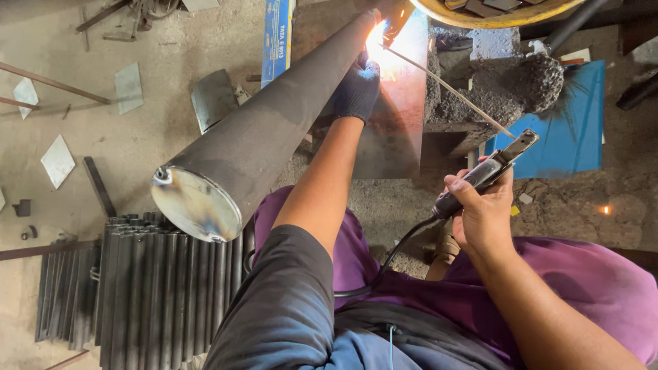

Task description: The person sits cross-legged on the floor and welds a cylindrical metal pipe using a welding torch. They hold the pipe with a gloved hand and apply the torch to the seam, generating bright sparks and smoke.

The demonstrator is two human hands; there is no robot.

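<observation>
Sparks flare white [376, 42] at the far end of a long, dark steel pipe [274, 123] that slants from lower left up toward the top centre, its near end closed by a shiny round metal cap [195, 203]. The tip of a thin welding rod [449, 87] meets the pipe right at that glare. The rod runs down and to the right into a black-handled electrode holder [480, 177], and the right hand [483, 216], bare, is wrapped tightly around its grip, with a black cable [397, 250] trailing from it across purple trousers [589, 281]. The left hand [358, 89], in a dark glove, is pressed flat against the side of the pipe just below the glare, not closed round it; its forearm lies along the pipe. Behind the weld stands an upright rusty steel plate [401, 116], and beside it a rough grey block [459, 103] with a wire brush [541, 79] resting on it. A blue sheet [572, 137] lies on the floor to the right. Below the capped end a bundle of dark thin steel tubes [147, 294] lies side by side on the concrete floor [137, 144], with small cut metal plates [57, 159] scattered well apart to the left. A yellow rim of a tub [493, 17] shows at the top edge.
</observation>
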